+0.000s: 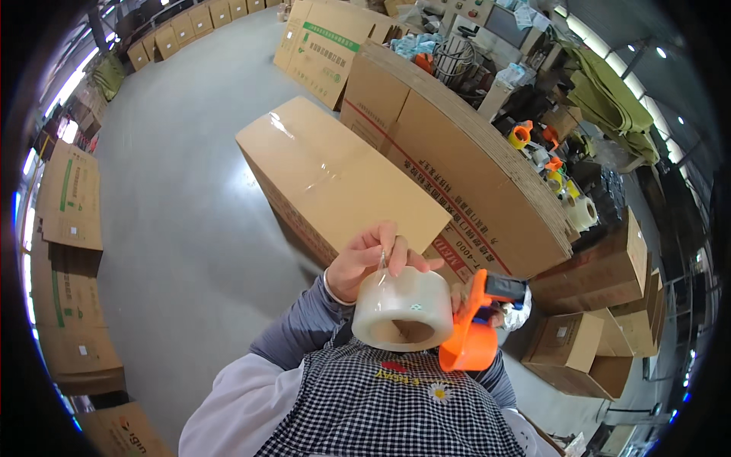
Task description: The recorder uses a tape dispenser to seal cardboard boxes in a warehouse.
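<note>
Clear tape roll (402, 308) sits right at your chest, above the checked apron (396, 411), its orange dispenser (472, 335) carried by your right hand (461, 298), mostly hidden, grip closed on it. Your left hand (365, 263) pinches the loose tape end, fingertips narrow, lifting it free, the sealed carton (335, 179) just ahead.

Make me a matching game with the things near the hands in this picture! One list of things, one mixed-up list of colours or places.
Things:
1. tape roll
2. tape dispenser
3. sealed box
4. apron

Colours or places:
A. black-and-white check with a daisy
B. orange, at the right side of the roll
C. clear and whitish, pinched at its top by the left hand
D. brown, on the grey floor with shiny tape along its top

Pairs: 1-C, 2-B, 3-D, 4-A
</note>
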The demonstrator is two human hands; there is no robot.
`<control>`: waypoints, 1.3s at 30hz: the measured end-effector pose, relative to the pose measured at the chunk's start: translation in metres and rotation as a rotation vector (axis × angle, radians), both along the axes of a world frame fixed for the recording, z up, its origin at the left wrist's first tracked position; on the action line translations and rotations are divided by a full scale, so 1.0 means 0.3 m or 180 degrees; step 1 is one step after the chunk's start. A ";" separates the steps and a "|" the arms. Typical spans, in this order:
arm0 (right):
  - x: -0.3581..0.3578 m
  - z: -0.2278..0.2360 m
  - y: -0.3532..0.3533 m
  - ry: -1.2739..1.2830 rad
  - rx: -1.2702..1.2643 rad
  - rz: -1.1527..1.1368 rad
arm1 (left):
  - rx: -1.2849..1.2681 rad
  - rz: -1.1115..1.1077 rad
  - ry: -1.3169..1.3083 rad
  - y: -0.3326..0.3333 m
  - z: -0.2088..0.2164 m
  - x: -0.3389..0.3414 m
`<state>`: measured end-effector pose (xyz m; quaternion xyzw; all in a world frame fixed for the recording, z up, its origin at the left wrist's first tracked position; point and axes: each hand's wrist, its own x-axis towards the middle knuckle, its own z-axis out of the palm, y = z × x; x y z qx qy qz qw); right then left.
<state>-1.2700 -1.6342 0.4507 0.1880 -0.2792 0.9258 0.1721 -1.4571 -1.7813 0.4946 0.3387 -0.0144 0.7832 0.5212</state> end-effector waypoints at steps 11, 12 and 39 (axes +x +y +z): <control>0.107 0.163 0.032 -0.0971 0.1727 -0.1054 | -0.1981 0.3340 0.1783 0.019 0.010 -0.007; 0.103 0.180 0.033 -0.0959 0.1730 -0.1042 | -0.1842 0.3476 0.2201 -0.016 0.019 -0.009; 0.069 0.225 0.010 -0.0741 0.6050 -0.2122 | -0.2903 0.2837 0.3714 0.052 0.014 0.056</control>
